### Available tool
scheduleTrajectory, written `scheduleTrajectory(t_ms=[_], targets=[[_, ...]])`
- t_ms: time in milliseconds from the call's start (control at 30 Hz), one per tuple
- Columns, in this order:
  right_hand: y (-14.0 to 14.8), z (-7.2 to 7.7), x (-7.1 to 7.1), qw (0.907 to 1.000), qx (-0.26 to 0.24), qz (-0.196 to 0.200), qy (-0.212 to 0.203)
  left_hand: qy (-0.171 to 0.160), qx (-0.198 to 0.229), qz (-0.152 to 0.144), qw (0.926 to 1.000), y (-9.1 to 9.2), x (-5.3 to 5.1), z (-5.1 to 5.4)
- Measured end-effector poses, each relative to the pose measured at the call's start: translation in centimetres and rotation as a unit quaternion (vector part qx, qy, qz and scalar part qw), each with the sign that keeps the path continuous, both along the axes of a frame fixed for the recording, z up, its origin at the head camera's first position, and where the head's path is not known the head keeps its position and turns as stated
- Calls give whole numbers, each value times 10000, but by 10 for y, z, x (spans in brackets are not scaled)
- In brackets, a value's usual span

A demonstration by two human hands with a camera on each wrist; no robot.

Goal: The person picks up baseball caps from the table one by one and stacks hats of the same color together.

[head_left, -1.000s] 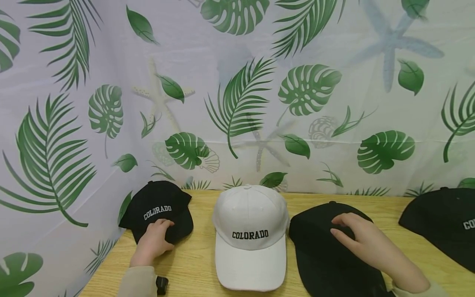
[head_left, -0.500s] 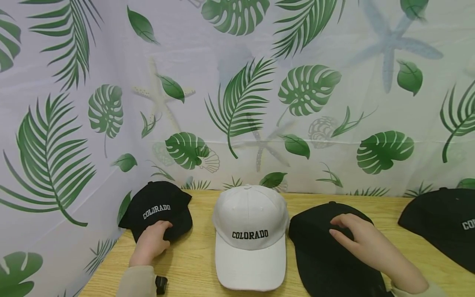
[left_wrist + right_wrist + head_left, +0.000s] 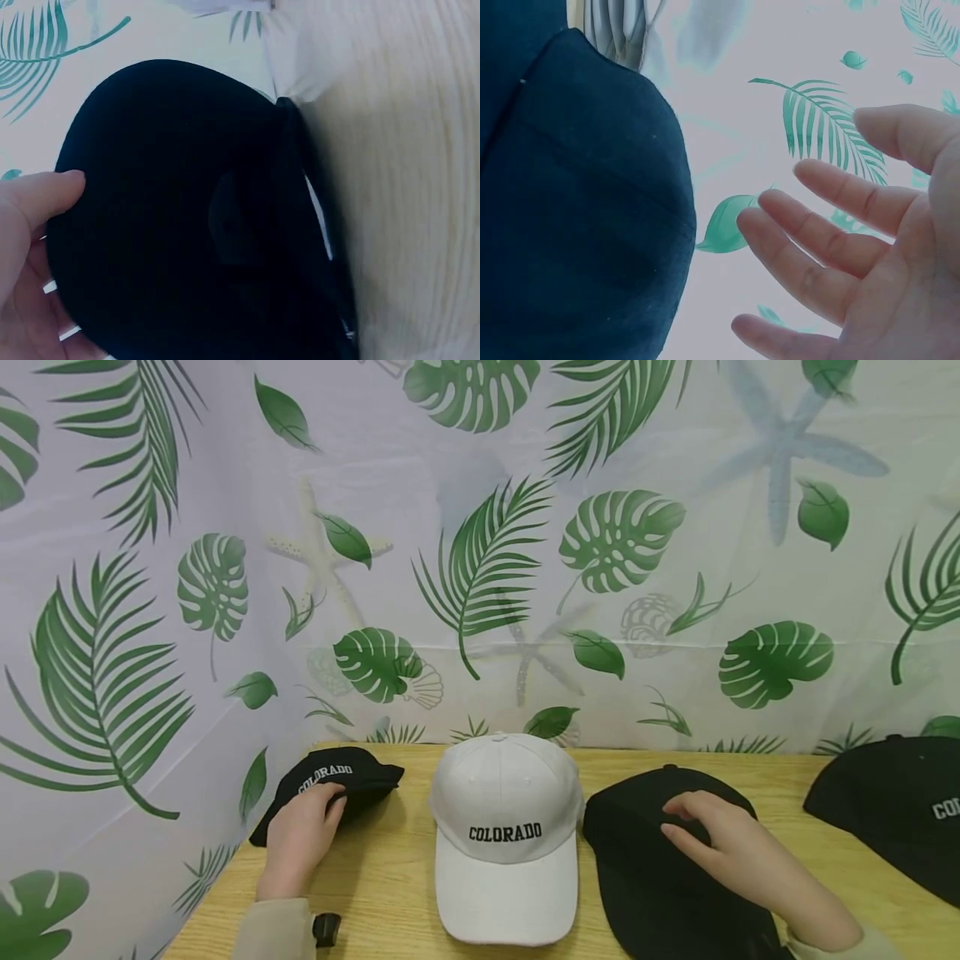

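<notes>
At the left end of the table, my left hand pinches the brim of a black baseball cap lettered COLORADO in white. In the left wrist view, the thumb lies on one face of the black brim and the fingers behind it; the cap's underside faces the camera. My right hand hovers over a second black cap, fingers loosely bent and holding nothing. The right wrist view has this right hand apart from the black cap. Between the hands sits a white COLORADO cap.
Another black cap lies at the far right, cut off by the frame edge. The wooden table backs onto a leaf-print cloth, which also covers the left side.
My left hand has tipped the left black cap's brim upward, so its lettering has tilted back and the cap looks flatter. My right hand has stayed nearly still.
</notes>
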State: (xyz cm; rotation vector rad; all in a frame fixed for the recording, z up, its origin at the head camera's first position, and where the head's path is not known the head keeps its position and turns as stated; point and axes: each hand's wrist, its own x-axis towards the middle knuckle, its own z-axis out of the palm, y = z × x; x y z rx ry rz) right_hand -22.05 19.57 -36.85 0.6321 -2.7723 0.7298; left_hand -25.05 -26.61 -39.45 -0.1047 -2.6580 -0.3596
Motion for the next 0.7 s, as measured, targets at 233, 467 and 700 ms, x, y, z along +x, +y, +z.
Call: scheduleTrajectory(t_ms=[233, 467, 700], targets=[[-2, 1, 0, 10000, 56, 39, -1, 219, 127, 31, 9997, 1, 0, 5], [-2, 3, 1, 9997, 106, 126, -160, 456, 270, -44, 9986, 0, 1, 5], [-3, 3, 2, 9996, 126, 127, -232, 1301, 338, -177, 9908, -1, 0, 5]])
